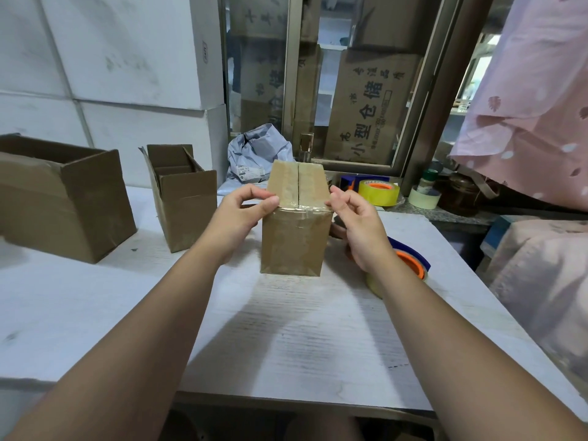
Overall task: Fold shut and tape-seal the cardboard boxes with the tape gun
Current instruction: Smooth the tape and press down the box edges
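Free table (286, 338) nearside; open box (186, 211) left, tape gun (412, 261) right

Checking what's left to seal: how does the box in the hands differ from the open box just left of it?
The taped box has its flaps folded shut under glossy tape; the open box has its flaps standing up. The left hand and right hand pinch the taped box at its top edge; the open box stands untouched. Both are brown cardboard on the white table.
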A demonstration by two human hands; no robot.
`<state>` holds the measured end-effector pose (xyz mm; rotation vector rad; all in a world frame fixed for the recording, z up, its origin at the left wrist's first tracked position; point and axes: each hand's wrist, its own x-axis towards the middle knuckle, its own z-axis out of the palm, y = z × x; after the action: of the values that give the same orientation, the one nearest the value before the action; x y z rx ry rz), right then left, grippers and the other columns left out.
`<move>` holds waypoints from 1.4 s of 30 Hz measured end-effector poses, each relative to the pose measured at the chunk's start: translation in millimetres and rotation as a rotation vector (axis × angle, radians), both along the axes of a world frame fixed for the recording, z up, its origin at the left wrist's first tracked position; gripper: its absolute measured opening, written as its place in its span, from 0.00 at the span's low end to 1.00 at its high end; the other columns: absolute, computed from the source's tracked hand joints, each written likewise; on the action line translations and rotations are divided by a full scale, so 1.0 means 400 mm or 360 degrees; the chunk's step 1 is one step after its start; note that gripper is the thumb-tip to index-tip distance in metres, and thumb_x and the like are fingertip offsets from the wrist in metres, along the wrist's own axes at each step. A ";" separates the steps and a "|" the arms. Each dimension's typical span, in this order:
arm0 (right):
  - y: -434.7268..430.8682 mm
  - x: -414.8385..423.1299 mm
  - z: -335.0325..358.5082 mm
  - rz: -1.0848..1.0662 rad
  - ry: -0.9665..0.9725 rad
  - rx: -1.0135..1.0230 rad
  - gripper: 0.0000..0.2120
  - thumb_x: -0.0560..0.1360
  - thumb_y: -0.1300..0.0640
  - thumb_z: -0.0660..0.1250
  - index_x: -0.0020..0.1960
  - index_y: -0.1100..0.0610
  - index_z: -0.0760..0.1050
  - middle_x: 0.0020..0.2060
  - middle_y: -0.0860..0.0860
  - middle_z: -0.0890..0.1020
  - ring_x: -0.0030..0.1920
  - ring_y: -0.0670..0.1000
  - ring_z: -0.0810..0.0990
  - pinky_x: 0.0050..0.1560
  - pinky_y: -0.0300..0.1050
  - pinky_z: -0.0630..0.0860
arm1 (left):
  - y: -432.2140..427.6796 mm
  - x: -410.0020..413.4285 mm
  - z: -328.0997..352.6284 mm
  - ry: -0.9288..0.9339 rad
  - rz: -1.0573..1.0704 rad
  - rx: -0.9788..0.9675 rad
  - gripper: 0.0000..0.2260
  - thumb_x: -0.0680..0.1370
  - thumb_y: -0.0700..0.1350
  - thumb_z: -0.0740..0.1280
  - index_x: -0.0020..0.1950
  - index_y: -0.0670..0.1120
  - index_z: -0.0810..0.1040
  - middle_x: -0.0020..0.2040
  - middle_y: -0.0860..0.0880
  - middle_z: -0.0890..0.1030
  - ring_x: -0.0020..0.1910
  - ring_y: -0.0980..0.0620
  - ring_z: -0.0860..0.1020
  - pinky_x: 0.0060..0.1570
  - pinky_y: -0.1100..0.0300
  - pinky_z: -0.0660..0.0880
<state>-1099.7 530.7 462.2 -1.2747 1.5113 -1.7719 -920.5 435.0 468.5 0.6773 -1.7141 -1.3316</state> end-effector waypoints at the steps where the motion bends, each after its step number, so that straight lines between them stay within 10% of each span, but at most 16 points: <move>1: 0.002 -0.002 0.005 0.0038 -0.0009 -0.0004 0.11 0.76 0.53 0.67 0.35 0.51 0.75 0.67 0.49 0.73 0.61 0.43 0.75 0.66 0.55 0.71 | -0.004 0.004 0.001 -0.0030 -0.0021 -0.0009 0.03 0.75 0.46 0.70 0.42 0.52 0.78 0.48 0.59 0.80 0.49 0.58 0.76 0.60 0.51 0.71; 9: 0.023 -0.030 0.010 0.0215 0.0060 0.0110 0.07 0.72 0.63 0.71 0.44 0.53 0.76 0.67 0.50 0.72 0.62 0.49 0.77 0.62 0.51 0.75 | -0.017 0.008 -0.005 -0.0030 -0.0039 -0.0213 0.04 0.74 0.41 0.70 0.45 0.49 0.79 0.49 0.62 0.81 0.49 0.61 0.79 0.54 0.64 0.71; 15: 0.023 -0.043 0.025 0.0115 0.0502 0.0136 0.07 0.72 0.60 0.72 0.44 0.53 0.75 0.64 0.40 0.72 0.62 0.40 0.73 0.62 0.40 0.69 | -0.016 0.015 0.006 -0.0448 0.0191 -0.0976 0.04 0.75 0.45 0.69 0.45 0.50 0.75 0.60 0.59 0.77 0.57 0.75 0.67 0.51 0.78 0.62; 21: 0.034 -0.026 0.021 -0.0209 0.1160 0.0072 0.08 0.74 0.55 0.69 0.45 0.55 0.70 0.62 0.45 0.78 0.64 0.48 0.74 0.62 0.44 0.69 | -0.001 0.002 0.002 -0.0677 0.0386 -0.1382 0.07 0.79 0.45 0.64 0.53 0.43 0.76 0.60 0.55 0.79 0.58 0.51 0.77 0.48 0.58 0.72; 27: 0.033 -0.006 0.007 -0.0332 0.1242 0.0086 0.08 0.76 0.52 0.66 0.51 0.55 0.71 0.63 0.44 0.77 0.63 0.48 0.73 0.60 0.48 0.71 | 0.027 -0.021 -0.013 -0.0686 0.0430 -0.1346 0.20 0.78 0.58 0.59 0.64 0.47 0.75 0.55 0.48 0.76 0.58 0.49 0.72 0.54 0.59 0.66; 42: 0.000 0.008 -0.036 -0.0485 0.1151 -0.0110 0.14 0.75 0.51 0.68 0.61 0.51 0.79 0.61 0.46 0.78 0.62 0.45 0.73 0.62 0.36 0.65 | 0.041 -0.068 -0.029 -0.0595 0.0657 -0.1203 0.24 0.69 0.62 0.67 0.56 0.46 0.81 0.48 0.48 0.71 0.56 0.45 0.69 0.48 0.58 0.66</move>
<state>-1096.5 530.8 447.9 -1.9420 2.1336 -1.6217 -947.9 451.4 457.0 0.7883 -2.0357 -0.2282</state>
